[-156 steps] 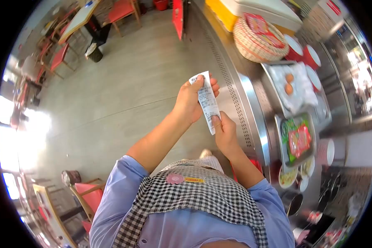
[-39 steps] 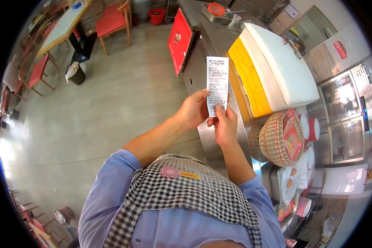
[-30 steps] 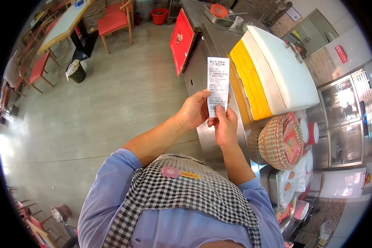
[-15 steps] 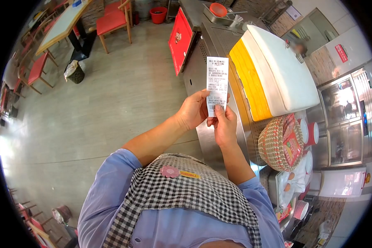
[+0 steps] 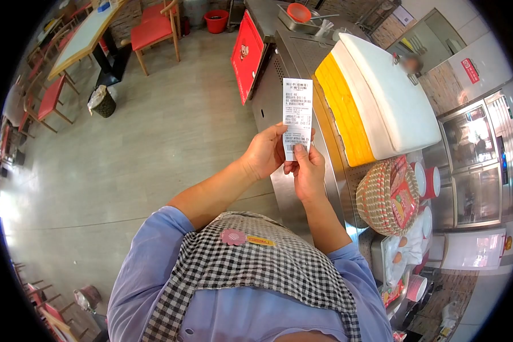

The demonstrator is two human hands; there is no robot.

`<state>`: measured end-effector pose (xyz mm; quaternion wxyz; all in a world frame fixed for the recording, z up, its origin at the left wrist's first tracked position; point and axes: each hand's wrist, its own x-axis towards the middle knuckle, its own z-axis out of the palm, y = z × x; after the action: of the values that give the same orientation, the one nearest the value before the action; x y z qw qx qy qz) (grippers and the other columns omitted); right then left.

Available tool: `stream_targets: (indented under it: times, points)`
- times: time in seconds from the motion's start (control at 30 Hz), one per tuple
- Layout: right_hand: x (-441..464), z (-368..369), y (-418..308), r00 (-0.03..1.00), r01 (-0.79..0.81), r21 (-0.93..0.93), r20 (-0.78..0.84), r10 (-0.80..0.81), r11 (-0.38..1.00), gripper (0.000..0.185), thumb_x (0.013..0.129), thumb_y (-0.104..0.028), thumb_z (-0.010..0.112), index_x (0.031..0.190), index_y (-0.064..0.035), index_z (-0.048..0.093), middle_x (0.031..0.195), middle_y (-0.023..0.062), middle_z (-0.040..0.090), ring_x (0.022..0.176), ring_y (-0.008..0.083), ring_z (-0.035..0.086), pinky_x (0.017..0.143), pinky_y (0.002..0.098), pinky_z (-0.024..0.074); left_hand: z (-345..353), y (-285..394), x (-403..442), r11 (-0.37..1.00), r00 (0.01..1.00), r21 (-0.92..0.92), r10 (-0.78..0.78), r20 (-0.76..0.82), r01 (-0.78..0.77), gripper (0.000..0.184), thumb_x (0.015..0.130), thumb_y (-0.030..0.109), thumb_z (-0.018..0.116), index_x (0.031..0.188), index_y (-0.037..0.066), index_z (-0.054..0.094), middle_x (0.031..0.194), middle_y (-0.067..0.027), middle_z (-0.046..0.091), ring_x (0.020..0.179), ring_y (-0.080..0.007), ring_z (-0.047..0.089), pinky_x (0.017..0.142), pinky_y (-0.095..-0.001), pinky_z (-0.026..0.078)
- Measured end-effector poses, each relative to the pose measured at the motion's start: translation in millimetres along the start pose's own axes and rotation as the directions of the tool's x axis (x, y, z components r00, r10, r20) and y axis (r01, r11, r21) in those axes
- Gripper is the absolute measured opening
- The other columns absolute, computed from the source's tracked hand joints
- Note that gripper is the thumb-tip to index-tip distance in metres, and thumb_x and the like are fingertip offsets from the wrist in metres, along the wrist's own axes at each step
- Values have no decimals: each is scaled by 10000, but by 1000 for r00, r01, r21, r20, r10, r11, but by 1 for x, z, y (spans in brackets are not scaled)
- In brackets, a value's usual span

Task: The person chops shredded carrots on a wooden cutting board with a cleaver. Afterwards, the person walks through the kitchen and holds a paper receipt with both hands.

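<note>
A white printed receipt [image 5: 297, 108] is held upright in front of me, its text and a barcode facing up toward the camera. My left hand [image 5: 266, 149] pinches its left edge, thumb on the paper and the other fingers mostly behind it. At the lower right part, my right hand [image 5: 309, 171] grips the slip with the thumb pressed on its face near the barcode. Both hands hover beside the edge of a steel counter [image 5: 336, 188]. The print is too small to read.
On the counter stand a white foam box [image 5: 387, 97] with yellow cloth [image 5: 345, 108], a woven basket [image 5: 376, 196] and red-and-white paper cups [image 5: 432, 182]. An orange bowl [image 5: 299, 11] rests farther back. To the left are a table [image 5: 82, 34], red chairs [image 5: 154, 31] and a bin [image 5: 104, 102].
The receipt and both hands have shifted very slightly left in view. The grip on the slip is the same.
</note>
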<state>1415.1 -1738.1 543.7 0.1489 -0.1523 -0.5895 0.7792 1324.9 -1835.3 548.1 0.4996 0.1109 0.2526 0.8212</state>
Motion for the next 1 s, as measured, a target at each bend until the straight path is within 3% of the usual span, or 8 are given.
stream_targets:
  times: [1.0]
  points:
    - [-1, -4, -2, 1000, -3, 5, -9, 4, 1000, 182, 934, -196, 510, 911, -26, 570, 694, 44, 576, 550, 103, 520, 494, 233, 440, 3, -3, 1, 1000, 1000, 13, -11, -14, 11, 503, 938, 311, 225, 1288, 23, 443, 1163, -94, 590, 887, -214, 602, 572, -325, 462]
